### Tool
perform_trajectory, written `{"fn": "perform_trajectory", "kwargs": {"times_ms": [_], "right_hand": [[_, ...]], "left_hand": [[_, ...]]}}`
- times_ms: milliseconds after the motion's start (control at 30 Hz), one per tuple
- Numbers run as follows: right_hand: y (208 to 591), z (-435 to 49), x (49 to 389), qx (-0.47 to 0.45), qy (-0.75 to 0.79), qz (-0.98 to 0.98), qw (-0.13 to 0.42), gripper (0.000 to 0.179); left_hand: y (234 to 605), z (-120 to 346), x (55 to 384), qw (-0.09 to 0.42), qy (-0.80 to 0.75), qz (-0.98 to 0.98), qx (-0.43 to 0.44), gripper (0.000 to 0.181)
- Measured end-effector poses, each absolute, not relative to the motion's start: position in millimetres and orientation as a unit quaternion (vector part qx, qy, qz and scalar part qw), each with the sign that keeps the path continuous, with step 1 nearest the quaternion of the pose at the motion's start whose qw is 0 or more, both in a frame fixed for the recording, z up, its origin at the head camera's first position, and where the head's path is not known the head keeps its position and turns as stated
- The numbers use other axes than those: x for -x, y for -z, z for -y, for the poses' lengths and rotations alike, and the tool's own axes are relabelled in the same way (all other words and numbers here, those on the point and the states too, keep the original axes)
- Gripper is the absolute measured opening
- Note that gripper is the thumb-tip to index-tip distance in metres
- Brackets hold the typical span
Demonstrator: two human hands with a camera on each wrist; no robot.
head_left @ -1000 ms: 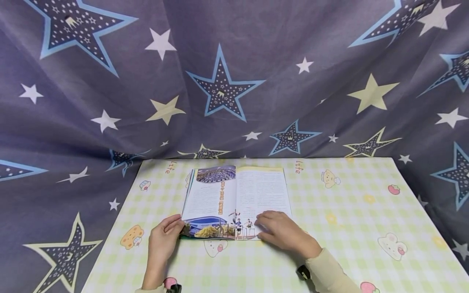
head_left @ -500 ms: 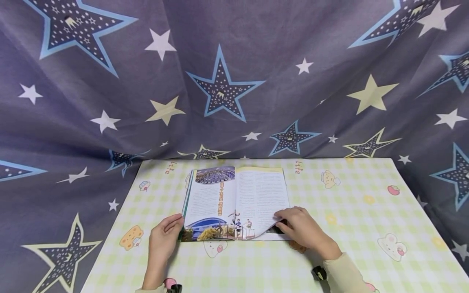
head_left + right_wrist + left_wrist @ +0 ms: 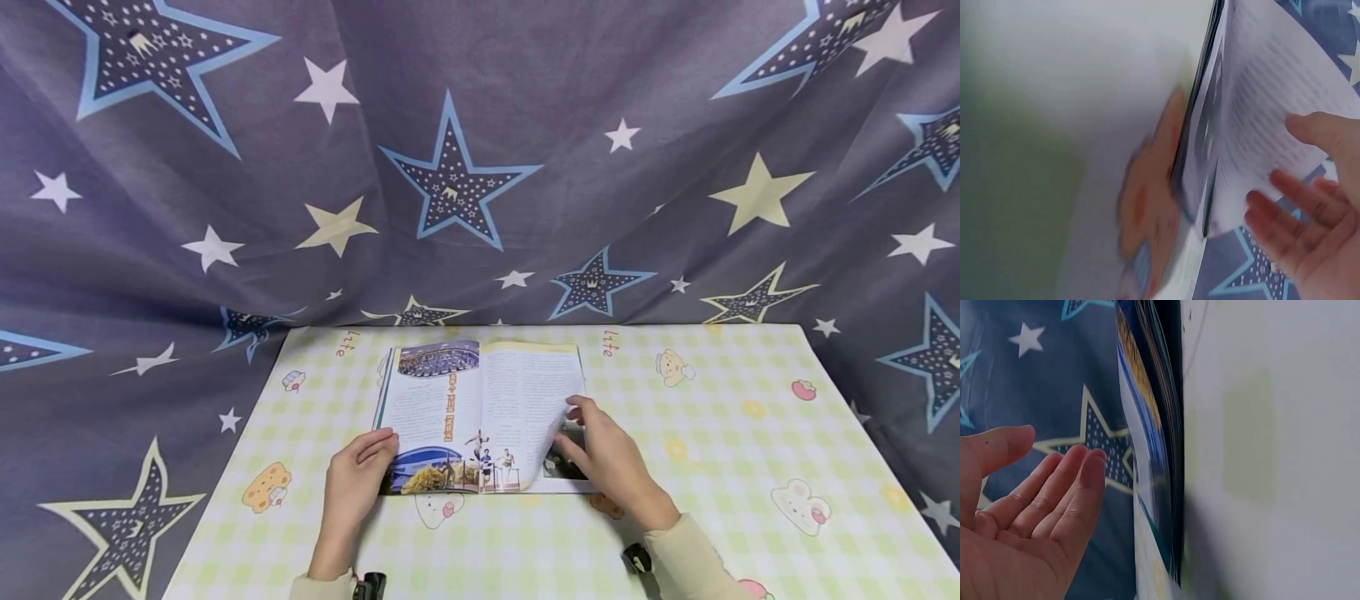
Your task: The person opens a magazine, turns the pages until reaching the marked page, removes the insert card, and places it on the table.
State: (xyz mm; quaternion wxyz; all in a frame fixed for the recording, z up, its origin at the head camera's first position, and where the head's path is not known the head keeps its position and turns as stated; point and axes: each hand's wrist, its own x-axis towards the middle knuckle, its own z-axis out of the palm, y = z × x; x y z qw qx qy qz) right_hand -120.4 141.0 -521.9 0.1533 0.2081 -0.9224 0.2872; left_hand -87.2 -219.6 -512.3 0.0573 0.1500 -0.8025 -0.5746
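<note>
An open magazine (image 3: 423,408) lies on the table, its left page bearing stadium pictures and its right page columns of text. My left hand (image 3: 356,475) is at the left page's lower outer edge, fingertips over the margin; in the left wrist view its fingers are nearly straight and slightly apart. At the lower right, the right page (image 3: 517,396) is lifted and curled inward, showing a dark photo (image 3: 562,462) underneath. My right hand (image 3: 615,458) is at that page's outer edge. In the right wrist view, its thumb and fingers are spread apart against the raised page (image 3: 1260,94).
A pale green checked cloth (image 3: 720,450) with cartoon prints covers the table. Behind and beside it hangs a dark star-patterned curtain (image 3: 585,183). A black device (image 3: 637,558) is strapped on the right wrist.
The right page's lower corner has been lifted and curled leftward, uncovering the photo beneath. My right hand moved right, then up along the page edge. My left hand shifted slightly right onto the left page.
</note>
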Motion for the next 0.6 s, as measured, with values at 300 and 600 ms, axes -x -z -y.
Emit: {"fn": "perform_trajectory", "kwargs": {"times_ms": [300, 600], "right_hand": [[520.8, -114.5, 119.4, -0.289, -0.358, 0.884, 0.083, 0.026], [521.2, -96.1, 120.3, -0.350, -0.382, 0.850, 0.093, 0.024]], "left_hand": [[510.0, 187.4, 95.4, 0.029, 0.616, 0.781, -0.098, 0.031], [509.9, 156.5, 96.6, -0.024, 0.673, 0.739, -0.017, 0.039]]}}
